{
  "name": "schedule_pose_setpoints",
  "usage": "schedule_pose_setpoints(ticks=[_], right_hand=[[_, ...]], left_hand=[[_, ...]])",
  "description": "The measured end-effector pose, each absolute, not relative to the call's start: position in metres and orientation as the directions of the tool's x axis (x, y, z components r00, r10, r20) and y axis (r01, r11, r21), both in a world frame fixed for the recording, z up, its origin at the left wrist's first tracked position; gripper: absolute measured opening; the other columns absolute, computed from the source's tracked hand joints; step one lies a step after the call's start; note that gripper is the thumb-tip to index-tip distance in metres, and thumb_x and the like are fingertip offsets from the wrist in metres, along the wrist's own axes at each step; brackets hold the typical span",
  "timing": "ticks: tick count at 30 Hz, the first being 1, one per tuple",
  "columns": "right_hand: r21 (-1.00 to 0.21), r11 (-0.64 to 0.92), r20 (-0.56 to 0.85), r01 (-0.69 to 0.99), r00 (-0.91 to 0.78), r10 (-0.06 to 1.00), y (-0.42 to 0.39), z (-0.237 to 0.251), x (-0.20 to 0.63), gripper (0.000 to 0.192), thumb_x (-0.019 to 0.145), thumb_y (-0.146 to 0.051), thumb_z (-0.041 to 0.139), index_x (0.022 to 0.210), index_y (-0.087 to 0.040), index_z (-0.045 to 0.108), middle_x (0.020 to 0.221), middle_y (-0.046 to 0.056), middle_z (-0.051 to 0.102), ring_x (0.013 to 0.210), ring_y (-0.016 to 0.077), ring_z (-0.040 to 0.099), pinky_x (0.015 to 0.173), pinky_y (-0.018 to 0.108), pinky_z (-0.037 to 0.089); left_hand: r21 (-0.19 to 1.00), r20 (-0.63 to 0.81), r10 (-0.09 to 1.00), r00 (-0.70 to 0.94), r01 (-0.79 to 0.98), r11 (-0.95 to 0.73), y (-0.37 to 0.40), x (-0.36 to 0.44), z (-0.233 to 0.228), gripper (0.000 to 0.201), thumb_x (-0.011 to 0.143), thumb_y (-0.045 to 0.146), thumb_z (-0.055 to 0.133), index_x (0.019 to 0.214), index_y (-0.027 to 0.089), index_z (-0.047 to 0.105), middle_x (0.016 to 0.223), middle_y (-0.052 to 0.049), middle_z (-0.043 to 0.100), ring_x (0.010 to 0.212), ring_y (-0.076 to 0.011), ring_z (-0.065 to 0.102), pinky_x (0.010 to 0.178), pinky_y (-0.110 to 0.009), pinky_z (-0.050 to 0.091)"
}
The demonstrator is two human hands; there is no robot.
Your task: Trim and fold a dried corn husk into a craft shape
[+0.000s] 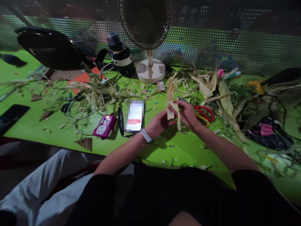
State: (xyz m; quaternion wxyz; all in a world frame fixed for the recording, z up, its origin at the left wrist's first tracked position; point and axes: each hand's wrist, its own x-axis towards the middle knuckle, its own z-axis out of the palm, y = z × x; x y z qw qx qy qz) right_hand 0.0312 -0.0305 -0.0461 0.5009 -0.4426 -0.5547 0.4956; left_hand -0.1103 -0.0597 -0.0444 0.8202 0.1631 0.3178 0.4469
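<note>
Corn husk strip (171,95), dry and upright at frame centre, is pinched by both the left hand (159,123) and right hand (188,113); it may split along its grain if tugged, or brush the red scissors (205,113) just right.

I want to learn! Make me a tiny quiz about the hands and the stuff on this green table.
1. True or false: both hands hold the husk.
2. Which thing lies just right of the right hand? A) fan B) scissors C) phone
3. Fill in: the left hand has a white ____ on its wrist.

Key
1. True. The left and right grips both pinch the pale husk strip above the table.
2. B. The red scissors lie beside it; the fan stands at the back and the phone lies to the left.
3. Watch.
</note>
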Motion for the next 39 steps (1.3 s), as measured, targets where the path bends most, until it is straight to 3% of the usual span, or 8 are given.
schedule_pose_setpoints(ticks=[4, 9, 12, 16, 21, 26, 32, 39], right_hand=[[-0.991, 0.124, 0.12, 0.042, -0.098, 0.988, -0.028, -0.051, 0.034, 0.025, 0.064, -0.038, 0.076, 0.074, -0.019, 0.063, 0.072, -0.001, 0.061, 0.064, 0.0125, 0.054, 0.053, 0.025, 0.05], [-0.992, 0.124, 0.123, 0.005, -0.075, 0.99, -0.031, -0.052, 0.031, 0.034, 0.065, -0.036, 0.077, 0.09, -0.021, 0.06, 0.086, 0.0, 0.065, 0.082, 0.0151, 0.061, 0.068, 0.027, 0.053], [-0.991, 0.054, 0.06, -0.124, -0.047, 0.997, -0.034, -0.045, 0.028, 0.048, 0.062, -0.037, 0.08, 0.101, -0.024, 0.056, 0.088, -0.001, 0.066, 0.076, 0.0131, 0.061, 0.057, 0.022, 0.051], [-0.964, -0.168, -0.104, -0.205, -0.289, 0.952, -0.032, -0.034, 0.026, 0.042, 0.063, -0.046, 0.077, 0.091, -0.018, 0.063, 0.079, 0.002, 0.069, 0.048, 0.0092, 0.053, 0.036, 0.021, 0.039], [-0.954, -0.166, -0.099, -0.25, -0.262, 0.96, -0.023, -0.026, 0.035, 0.034, 0.064, -0.047, 0.077, 0.079, -0.017, 0.067, 0.073, 0.003, 0.071, 0.071, 0.0175, 0.067, 0.067, 0.031, 0.055], [-0.938, -0.127, -0.067, -0.322, -0.19, 0.979, -0.011, -0.016, 0.05, 0.029, 0.068, -0.044, 0.076, 0.077, -0.019, 0.066, 0.073, 0.002, 0.072, 0.083, 0.0196, 0.069, 0.087, 0.036, 0.053], [-0.936, -0.092, -0.047, -0.339, -0.139, 0.989, -0.001, -0.006, 0.066, 0.027, 0.075, -0.046, 0.071, 0.078, -0.02, 0.066, 0.08, 0.002, 0.072, 0.087, 0.0198, 0.069, 0.084, 0.037, 0.054], [-0.99, -0.019, 0.028, -0.138, -0.328, 0.944, -0.003, -0.002, 0.085, 0.029, 0.067, -0.027, 0.078, 0.094, -0.022, 0.071, 0.091, 0.001, 0.072, 0.083, 0.0141, 0.065, 0.077, 0.029, 0.052]], left_hand=[[0.565, -0.362, 0.844, 0.395, -0.627, 0.536, -0.06, -0.113, -0.045, 0.016, 0.078, 0.027, 0.064, 0.09, 0.017, 0.068, 0.075, -0.002, 0.071, 0.074, -0.0152, 0.067, 0.071, -0.029, 0.055], [0.734, -0.265, 0.906, 0.328, -0.541, 0.411, -0.062, -0.112, -0.047, 0.028, 0.07, 0.023, 0.074, 0.096, 0.016, 0.067, 0.087, -0.002, 0.071, 0.077, -0.0133, 0.067, 0.069, -0.025, 0.054], [0.815, -0.187, 0.899, 0.396, -0.449, 0.367, -0.064, -0.112, -0.045, 0.034, 0.072, 0.034, 0.074, 0.098, 0.015, 0.064, 0.091, -0.005, 0.069, 0.073, -0.0129, 0.066, 0.061, -0.022, 0.052], [0.881, -0.151, 0.883, 0.445, -0.345, 0.324, -0.066, -0.112, -0.043, 0.033, 0.075, 0.041, 0.071, 0.087, 0.014, 0.057, 0.08, -0.002, 0.064, 0.059, -0.008, 0.059, 0.049, -0.018, 0.043], [0.919, -0.169, 0.873, 0.457, -0.247, 0.307, -0.064, -0.117, -0.04, 0.032, 0.078, 0.044, 0.066, 0.082, 0.015, 0.054, 0.068, 0.004, 0.053, 0.05, -0.0034, 0.044, 0.047, -0.016, 0.034], [0.924, -0.197, 0.84, 0.506, -0.191, 0.332, -0.061, -0.123, -0.035, 0.032, 0.079, 0.041, 0.065, 0.096, 0.015, 0.058, 0.068, 0.004, 0.049, 0.05, -0.0031, 0.038, 0.046, -0.016, 0.028], [0.874, -0.191, 0.805, 0.562, -0.276, 0.4, -0.058, -0.13, -0.028, 0.025, 0.079, 0.033, 0.067, 0.094, 0.014, 0.06, 0.066, 0.004, 0.045, 0.05, -0.0032, 0.035, 0.045, -0.016, 0.025], [0.76, -0.188, 0.773, 0.605, -0.408, 0.505, -0.051, -0.136, -0.026, 0.017, 0.078, 0.02, 0.065, 0.073, 0.014, 0.05, 0.062, 0.004, 0.042, 0.046, -0.0018, 0.03, 0.042, -0.013, 0.026]])
